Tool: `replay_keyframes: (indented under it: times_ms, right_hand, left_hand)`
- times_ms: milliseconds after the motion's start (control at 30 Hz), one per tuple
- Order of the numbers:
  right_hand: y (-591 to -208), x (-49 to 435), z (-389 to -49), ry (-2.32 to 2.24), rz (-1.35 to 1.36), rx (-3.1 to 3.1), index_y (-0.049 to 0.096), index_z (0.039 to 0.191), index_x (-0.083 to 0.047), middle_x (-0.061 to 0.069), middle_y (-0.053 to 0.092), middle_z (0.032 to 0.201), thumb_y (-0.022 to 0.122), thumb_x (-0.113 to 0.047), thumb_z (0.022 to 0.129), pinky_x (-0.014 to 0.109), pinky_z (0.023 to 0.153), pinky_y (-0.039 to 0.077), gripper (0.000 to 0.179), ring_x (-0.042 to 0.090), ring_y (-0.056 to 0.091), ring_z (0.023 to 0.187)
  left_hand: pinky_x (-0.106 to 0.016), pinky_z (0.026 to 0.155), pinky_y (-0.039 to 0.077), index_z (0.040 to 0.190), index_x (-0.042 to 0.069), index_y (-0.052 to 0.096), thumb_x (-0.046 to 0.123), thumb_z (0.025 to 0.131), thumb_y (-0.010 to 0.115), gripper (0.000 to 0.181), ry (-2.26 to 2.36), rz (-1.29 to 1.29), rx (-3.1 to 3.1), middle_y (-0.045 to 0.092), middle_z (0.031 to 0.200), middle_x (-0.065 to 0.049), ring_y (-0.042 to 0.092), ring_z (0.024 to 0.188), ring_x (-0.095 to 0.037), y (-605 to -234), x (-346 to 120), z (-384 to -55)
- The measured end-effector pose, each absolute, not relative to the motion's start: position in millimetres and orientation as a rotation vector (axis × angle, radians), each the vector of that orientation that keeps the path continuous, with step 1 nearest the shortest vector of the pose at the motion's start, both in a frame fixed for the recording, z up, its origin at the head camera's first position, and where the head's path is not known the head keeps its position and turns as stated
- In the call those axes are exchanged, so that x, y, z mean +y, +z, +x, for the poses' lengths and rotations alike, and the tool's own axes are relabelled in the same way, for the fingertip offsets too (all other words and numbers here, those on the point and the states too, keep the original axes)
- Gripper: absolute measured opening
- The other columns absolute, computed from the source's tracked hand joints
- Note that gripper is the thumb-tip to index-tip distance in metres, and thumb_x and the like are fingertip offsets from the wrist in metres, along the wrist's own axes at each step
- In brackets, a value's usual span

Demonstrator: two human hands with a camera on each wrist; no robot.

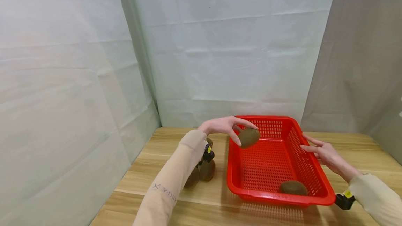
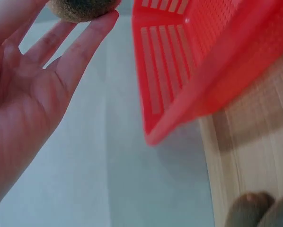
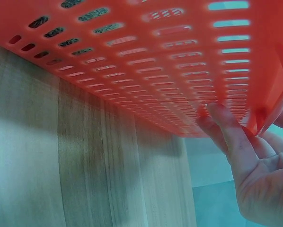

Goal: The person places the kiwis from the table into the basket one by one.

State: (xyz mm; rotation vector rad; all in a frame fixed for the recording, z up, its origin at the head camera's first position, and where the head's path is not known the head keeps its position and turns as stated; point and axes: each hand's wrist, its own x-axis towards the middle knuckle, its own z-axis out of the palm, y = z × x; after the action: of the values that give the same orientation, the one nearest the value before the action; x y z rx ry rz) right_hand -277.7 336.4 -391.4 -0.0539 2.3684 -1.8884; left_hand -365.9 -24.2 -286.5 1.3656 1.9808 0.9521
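My left hand point(image 1: 221, 126) holds a brown kiwi point(image 1: 249, 137) between thumb and fingertips, above the left side of a red plastic basket point(image 1: 232, 170). Only the lower part of that kiwi point(image 2: 82, 8) shows in the left wrist view. A second kiwi point(image 1: 293, 187) lies inside the basket at its near right corner. At the basket's right side, my right hand point(image 1: 328, 154) grips the rim. The right wrist view has some of its fingers point(image 3: 231, 137) against the slotted outer wall point(image 3: 146, 75), with another digit partly hidden past the rim.
Several more kiwis point(image 1: 207, 170) sit on the wooden table point(image 1: 141, 180) left of the basket, partly hidden by my left forearm. Pale sheeting point(image 1: 226, 62) hangs behind the table, with more sheeting along the left and right sides.
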Motion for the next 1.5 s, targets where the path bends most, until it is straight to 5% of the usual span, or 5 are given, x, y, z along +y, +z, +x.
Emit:
replay_keyframes:
  times_ms: [567, 1133, 1500]
  right_hand:
    - [-392, 337, -276, -1.876, -0.027, 2.381, 0.013, 0.142, -0.003, 0.018, 0.058, 0.109, 0.056, -0.027, 0.090, 0.042, 0.069, 0.050, 0.072, 0.030, 0.063, 0.080]
    - [-392, 334, -277, -1.827, -0.021, 2.414, 0.014, 0.143, -0.005, 0.030, 0.039, 0.128, 0.057, -0.031, 0.089, 0.042, 0.072, 0.049, 0.074, 0.029, 0.062, 0.087]
    - [-390, 333, -275, -1.856, 0.001, 2.394, 0.014, 0.143, -0.005, 0.025, 0.051, 0.117, 0.057, -0.028, 0.090, 0.042, 0.069, 0.050, 0.072, 0.031, 0.062, 0.082]
  left_hand:
    - [-0.025, 0.089, 0.036, 0.132, 0.013, 0.049, -0.001, 0.074, 0.072, 0.064, 0.907, 1.390, 1.798, 0.044, 0.129, 0.015, 0.037, 0.115, -0.002, -322, 64, -346]
    - [-0.020, 0.088, 0.035, 0.130, 0.009, 0.050, -0.003, 0.071, 0.073, 0.064, 0.787, 1.358, 1.849, 0.047, 0.123, 0.014, 0.039, 0.108, 0.002, -364, 96, -344]
    - [-0.019, 0.090, 0.032, 0.129, 0.005, 0.050, -0.007, 0.070, 0.072, 0.063, 0.726, 1.334, 1.783, 0.048, 0.122, 0.012, 0.039, 0.107, 0.003, -386, 107, -348]
